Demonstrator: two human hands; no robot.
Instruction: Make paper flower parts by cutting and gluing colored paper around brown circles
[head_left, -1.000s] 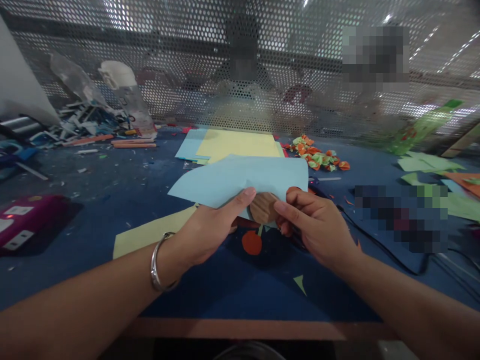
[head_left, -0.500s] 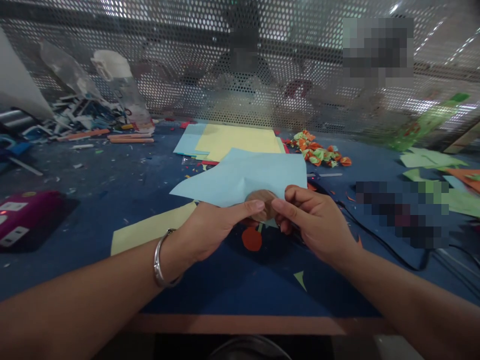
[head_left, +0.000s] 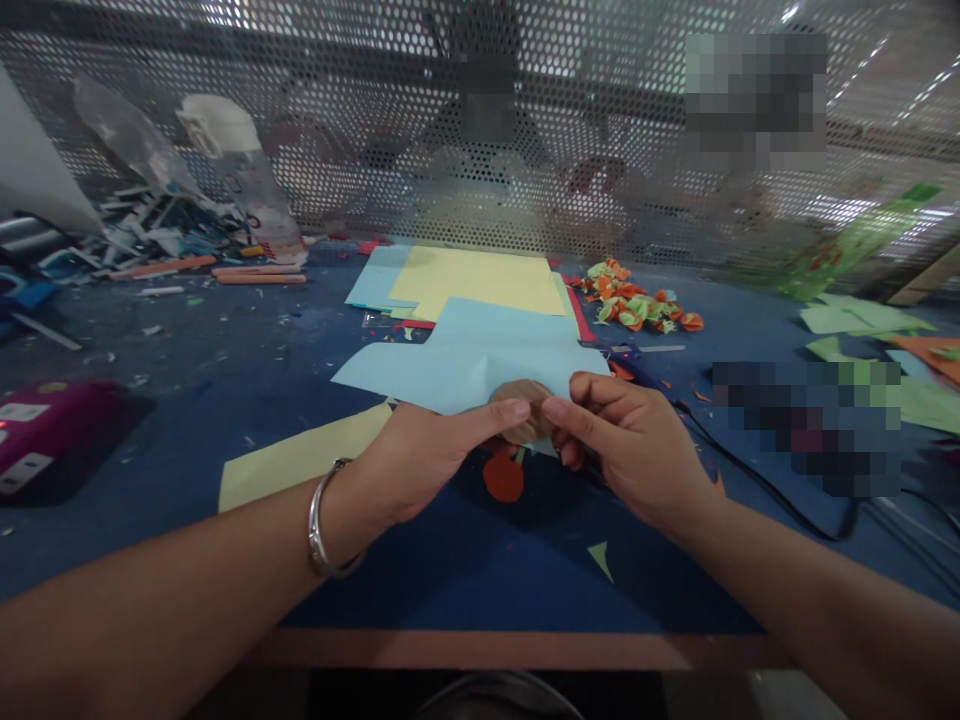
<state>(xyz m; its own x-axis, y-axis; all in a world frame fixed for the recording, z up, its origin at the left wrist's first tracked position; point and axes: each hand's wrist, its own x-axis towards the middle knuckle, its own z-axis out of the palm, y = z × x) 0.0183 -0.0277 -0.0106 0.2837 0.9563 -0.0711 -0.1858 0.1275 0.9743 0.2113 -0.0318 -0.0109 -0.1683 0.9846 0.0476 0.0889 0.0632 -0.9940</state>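
A light blue sheet of paper [head_left: 427, 372] is held up in front of me. Against its near edge rests a round, flat brown disc [head_left: 521, 408]; its exact kind is unclear. My left hand [head_left: 431, 450], a silver bangle on its wrist, presses the disc with its thumb, the other fingers hidden beneath. My right hand [head_left: 626, 435] is closed, thumb and forefinger pinching at the disc's right edge, close to the paper. Just below, an orange round paper cutout [head_left: 503, 475] with a green stem lies on the table.
Stacked coloured paper [head_left: 480, 275] lies behind, with crumpled orange and green scraps [head_left: 637, 300] to its right. A pale yellow strip [head_left: 300, 455] is left of my hands. A clear bottle [head_left: 259, 190], a magenta box [head_left: 52, 425] and a black cable [head_left: 757, 485] stand or lie farther out.
The light blue paper has shifted and changed outline: its upper left now shows a step, and its right edge sits lower. Both hands keep nearly the same place and grip.
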